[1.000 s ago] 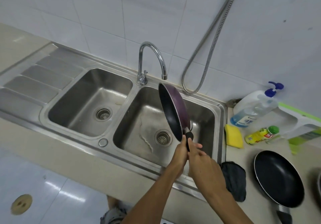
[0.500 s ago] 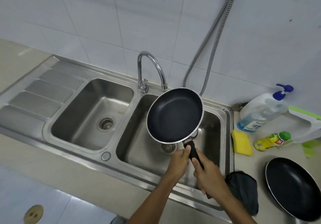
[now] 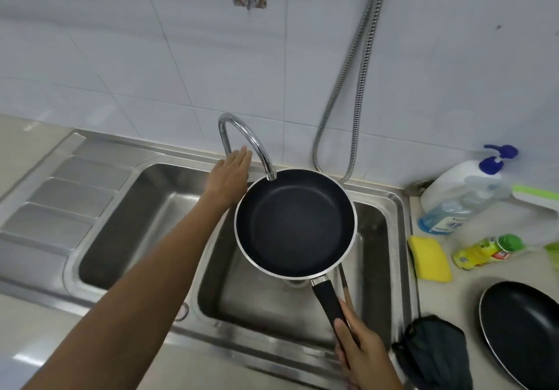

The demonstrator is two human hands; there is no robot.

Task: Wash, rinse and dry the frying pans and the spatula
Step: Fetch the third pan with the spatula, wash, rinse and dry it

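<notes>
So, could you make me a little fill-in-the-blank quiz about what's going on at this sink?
1. The right hand grips the frying pan by its ____.
2. The left hand, fingers straight, is up beside the curved metal ____.
3. The frying pan is held over the ____ basin of the sink.
4. The sponge lying on the counter is ____.

Missing words: handle; tap; right; yellow.

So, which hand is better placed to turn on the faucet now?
Left. The left hand is open and stretched out beside the faucet, probably reaching for it. The right hand grips the handle of the frying pan, which it holds at the spout.
</notes>
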